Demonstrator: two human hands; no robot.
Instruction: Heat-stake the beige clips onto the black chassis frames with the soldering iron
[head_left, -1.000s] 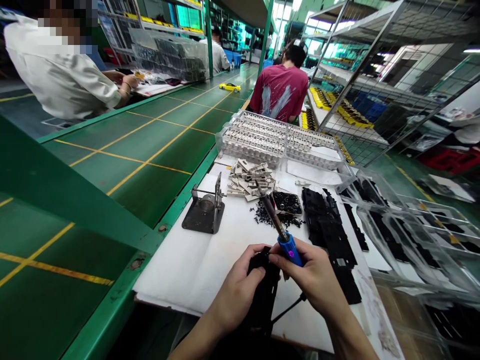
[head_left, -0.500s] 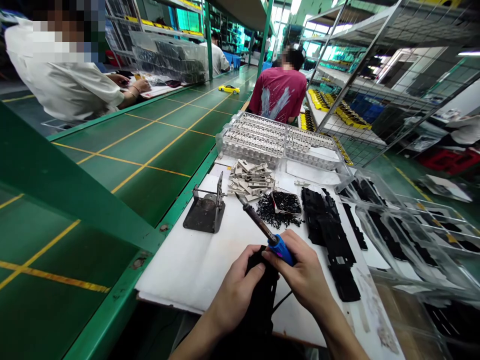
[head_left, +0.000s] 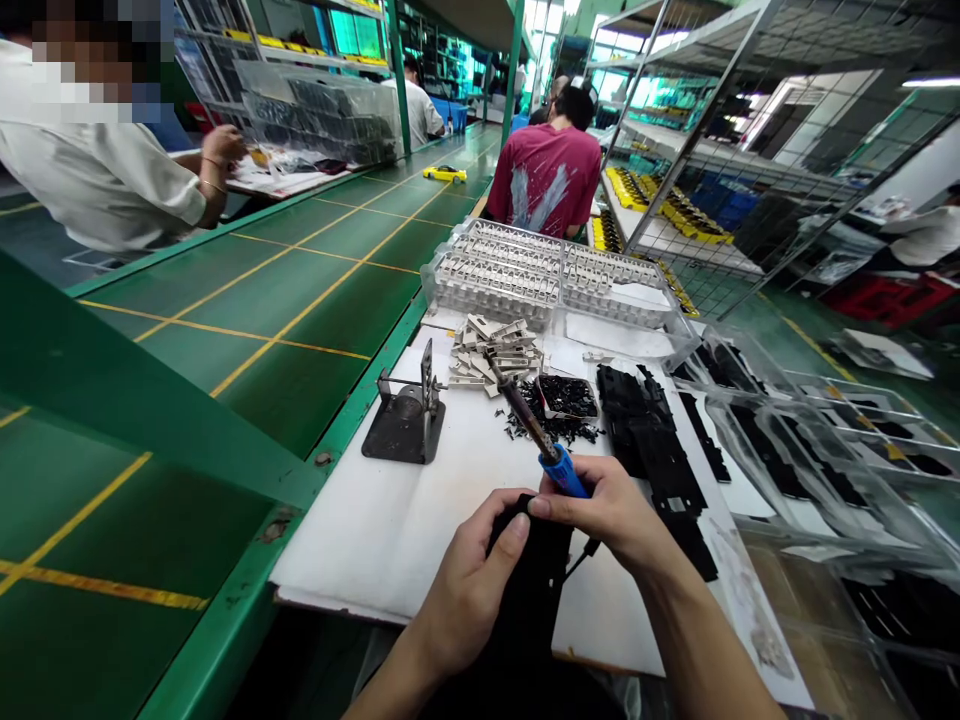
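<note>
At the upper left, a co-worker in a white shirt (head_left: 97,190) sat beyond a green conveyor belt (head_left: 285,300) marked with yellow lines, and a yellow toy car (head_left: 444,174) stood farther along it. On the left of a white-topped counter (head_left: 337,560), a dark metal iron stand (head_left: 405,425) sat near the edge, seemingly kept within easy reach. To its right, at the bottom centre, the person's left hand (head_left: 469,585) held a black plastic frame (head_left: 529,590), its fingers (head_left: 480,545) curled closed around the piece, apparently to steady it. The right hand (head_left: 600,510) gripped the blue handle of a soldering iron (head_left: 536,425) between closed fingers (head_left: 577,495), with the frame lying just below them and the iron's tip angled up and away from it. Above the hands, a pile of pale parts (head_left: 495,355) and a small tray of black pieces (head_left: 559,397) lay close together, perhaps grouped by kind, with a clear tray of pale parts (head_left: 555,270) behind them. Farther right lay more black frames (head_left: 649,430), then clear trays (head_left: 787,450). A person in a red shirt (head_left: 544,180) stood at the top centre, beside wire shelving (head_left: 660,205).
</note>
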